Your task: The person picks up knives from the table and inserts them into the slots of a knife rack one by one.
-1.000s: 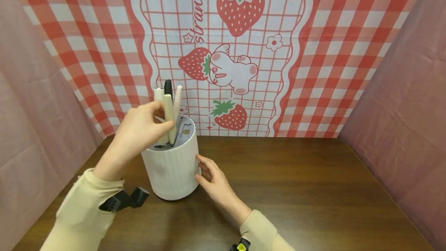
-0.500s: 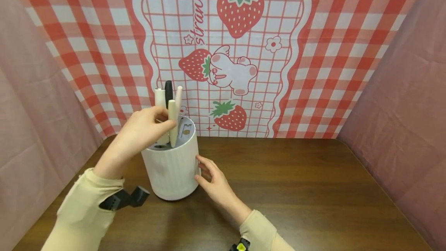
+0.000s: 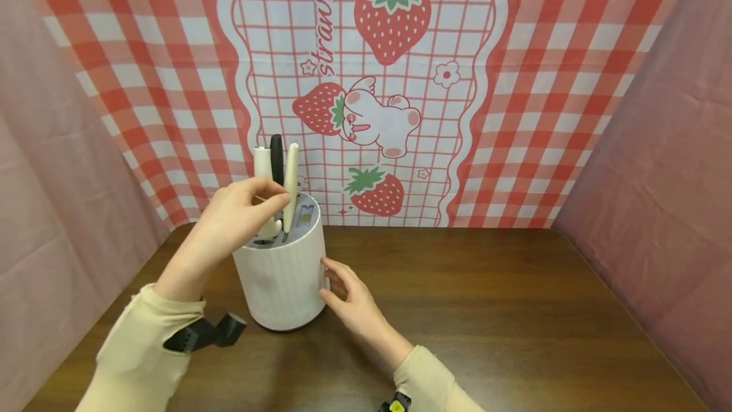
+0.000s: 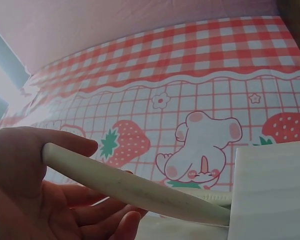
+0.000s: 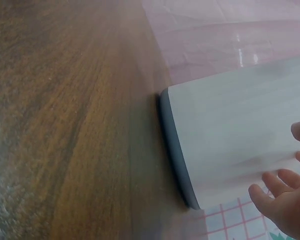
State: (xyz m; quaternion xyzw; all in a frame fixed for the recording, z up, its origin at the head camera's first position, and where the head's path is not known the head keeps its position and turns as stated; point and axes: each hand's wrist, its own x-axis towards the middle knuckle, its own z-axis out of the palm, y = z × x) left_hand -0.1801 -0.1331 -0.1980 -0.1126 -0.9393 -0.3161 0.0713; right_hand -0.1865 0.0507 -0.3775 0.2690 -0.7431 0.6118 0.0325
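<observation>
A white, ribbed, round knife block (image 3: 280,288) stands upright on the table. My left hand (image 3: 229,215) reaches over its top and holds the cream handle of a knife (image 3: 291,173) between thumb and fingertips; a little grey shows where the handle meets the block's top. In the left wrist view the cream handle (image 4: 125,187) runs from the palm to the white block (image 4: 270,192). A black handle (image 3: 277,156) and a thicker white handle (image 3: 262,161) rise beside it. My right hand (image 3: 357,301) rests its spread fingertips against the block's right side.
The brown wooden table (image 3: 486,310) extends to the right of the block. Behind stands a red-checked strawberry cloth (image 3: 389,113), with pink cloth (image 3: 646,183) at both sides. A square slot (image 3: 305,213) shows in the block's grey top.
The cream handle has swung to the right and its top end is now higher, covering the pinkish-white handle behind. My left hand has barely shifted; the right hand stays at the block.
</observation>
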